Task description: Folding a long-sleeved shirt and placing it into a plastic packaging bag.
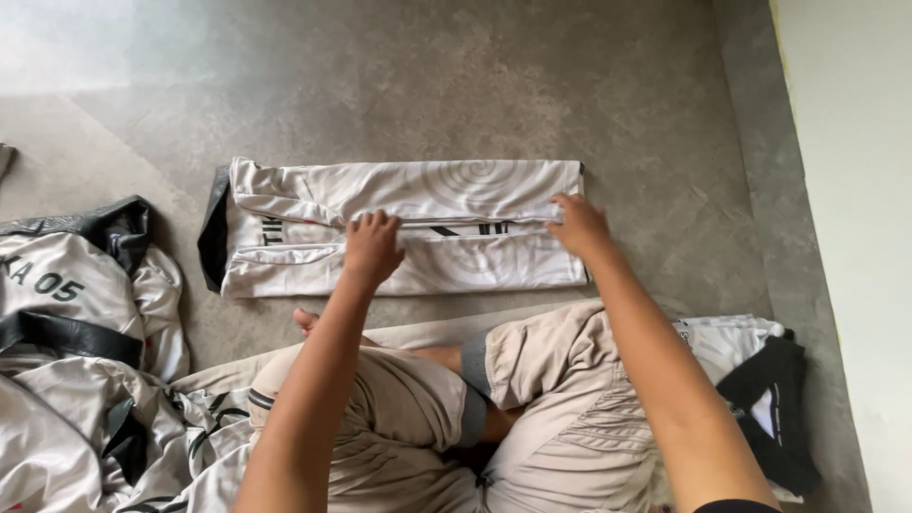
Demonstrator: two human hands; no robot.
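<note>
1. Head view: a white shirt (399,228), folded into a long band with both long edges turned to the middle, lies flat on the grey floor (475,85) just beyond the person's crossed legs.
2. The left hand (372,249) rests knuckles-up on the shirt's centre seam, fingers curled down onto the cloth; it presses rather than grips, as far as I can judge.
3. The right hand (578,224) sits at the shirt's right end, fingertips on the edge of the upper flap; whether it pinches the cloth or only pins it, I cannot tell.
4. To fold well here, I judge both hands should keep the two flaps meeting evenly along the middle and smooth outward so no crease gets trapped.
5. Hard to see: the black collar end at the left is partly tucked under. The pile (76,361) of white and black garments at the left runs out of frame, and the folded stack (760,380) by the right knee is half hidden by the forearm.
</note>
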